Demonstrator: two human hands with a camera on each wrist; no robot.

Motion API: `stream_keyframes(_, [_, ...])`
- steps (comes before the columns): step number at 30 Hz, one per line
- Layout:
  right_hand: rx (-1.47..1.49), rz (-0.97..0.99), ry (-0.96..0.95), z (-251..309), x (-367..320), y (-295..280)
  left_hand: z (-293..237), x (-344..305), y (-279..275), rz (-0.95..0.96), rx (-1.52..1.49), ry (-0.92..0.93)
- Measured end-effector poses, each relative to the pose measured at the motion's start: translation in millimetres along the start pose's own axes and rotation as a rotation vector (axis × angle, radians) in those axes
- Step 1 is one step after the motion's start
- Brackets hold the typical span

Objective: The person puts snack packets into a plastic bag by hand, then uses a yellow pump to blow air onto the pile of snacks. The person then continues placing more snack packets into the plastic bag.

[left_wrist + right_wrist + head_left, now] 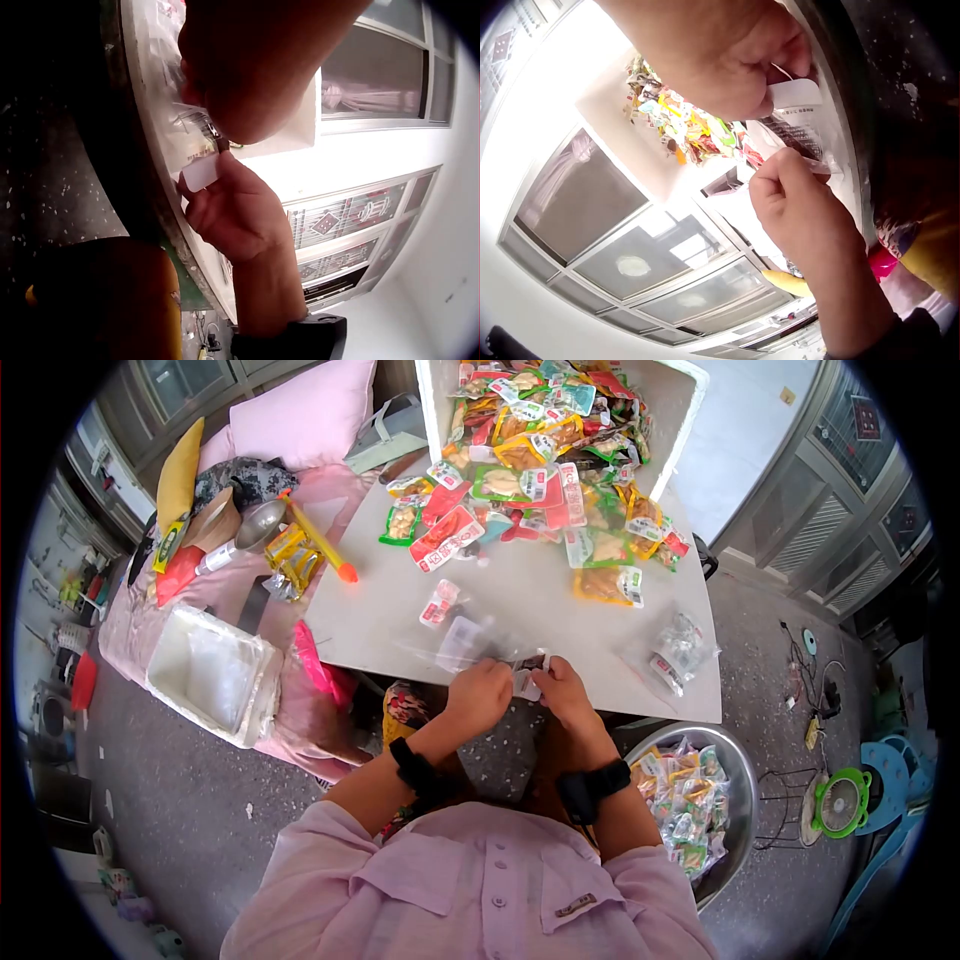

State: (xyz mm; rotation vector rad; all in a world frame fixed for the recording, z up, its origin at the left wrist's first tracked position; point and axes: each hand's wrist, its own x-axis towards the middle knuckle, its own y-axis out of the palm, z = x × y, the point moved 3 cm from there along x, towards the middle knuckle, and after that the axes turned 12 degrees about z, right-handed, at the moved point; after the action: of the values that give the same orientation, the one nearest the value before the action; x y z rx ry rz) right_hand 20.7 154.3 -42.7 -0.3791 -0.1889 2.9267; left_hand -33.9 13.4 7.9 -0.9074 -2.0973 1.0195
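Both hands meet at the table's front edge on a clear plastic bag (465, 644) with a printed panel (799, 127). My left hand (478, 695) grips the bag's side with curled fingers, its body spreading leftward over the table. My right hand (565, 690) pinches the other side by a white rounded tab (201, 173), thumb pressed on it. In the right wrist view, my left hand (799, 191) is curled close below the dark-printed panel. Just beyond lies a small red-and-white packet (438, 603); what the bag contains cannot be made out.
A white foam box (690, 420) spills colourful snack packets (510, 485) onto the table (370, 625). Another clear bag (680, 650) lies at the right. A metal basin (742, 800) of filled bags stands below right. At left are an empty foam box (210, 675) and a bed with pillows.
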Motion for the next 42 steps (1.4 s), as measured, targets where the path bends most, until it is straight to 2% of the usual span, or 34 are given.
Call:
stream_keyframes(1, [-0.026, -0.002, -0.020, -2.8, 1.7, -1.1, -0.7, 0.0, -0.7, -0.006, -0.006, -0.003])
stream_keyframes(2, [0.110, -0.004, -0.001, -7.5, 1.0, -2.0, -1.6, 0.0, -1.6, -0.013, -0.011, -0.005])
stream_keyframes(4, [0.384, -0.008, 0.034, 20.5, -12.1, 3.9, -3.5, 2.0, -4.0, -0.039, -0.021, 0.005])
stream_keyframes(7, [0.469, -0.141, -0.086, 17.6, -16.2, 4.0, -4.4, 5.0, -11.1, -0.092, -0.040, 0.028])
stream_keyframes(10, [0.189, -0.119, -0.319, -8.3, -20.0, -0.8, -6.2, 7.4, -17.4, -0.119, -0.056, 0.034])
stream_keyframes(13, [0.319, 0.026, -0.303, -16.7, -24.9, 10.4, -6.7, 7.5, -16.8, -0.105, -0.045, 0.040])
stream_keyframes(16, [0.597, -0.091, -0.060, 3.8, -30.6, 14.3, -7.6, 5.0, -12.2, -0.095, -0.033, 0.048])
stream_keyframes(19, [0.452, -0.038, -0.045, 1.9, -21.1, 12.9, -8.1, 4.0, -9.4, -0.094, -0.029, 0.051])
stream_keyframes(22, [0.498, -0.144, 0.027, 9.8, -23.1, 15.5, -8.2, 5.6, -9.8, -0.076, -0.019, 0.042])
stream_keyframes(25, [0.800, -0.105, 0.065, 8.9, -21.8, 19.1, -9.9, 5.0, -11.6, -0.080, -0.016, 0.050])
stream_keyframes(28, [0.568, -0.118, 0.021, 2.2, -19.1, 24.4, -7.1, 1.7, -6.9, -0.054, 0.011, 0.044])
stream_keyframes(31, [-0.080, -0.123, -0.368, -3.5, -0.9, 35.8, -0.6, -2.6, 2.3, -0.023, 0.027, 0.051])
stream_keyframes(32, [-0.211, -0.057, -0.278, -8.5, 0.1, 34.2, 0.1, -3.9, 4.2, -0.010, 0.028, 0.041])
stream_keyframes(35, [0.311, 0.245, -0.052, -6.9, 9.7, 38.3, 2.7, -3.8, 2.3, 0.009, -0.005, 0.026])
stream_keyframes(38, [0.607, 0.086, -0.037, 9.3, 6.6, 35.4, 5.3, -2.6, 1.4, 0.006, -0.031, 0.043])
stream_keyframes(42, [0.743, 0.138, -0.036, 8.8, 7.8, 42.4, 9.2, 2.0, 0.3, 0.023, -0.029, 0.052])
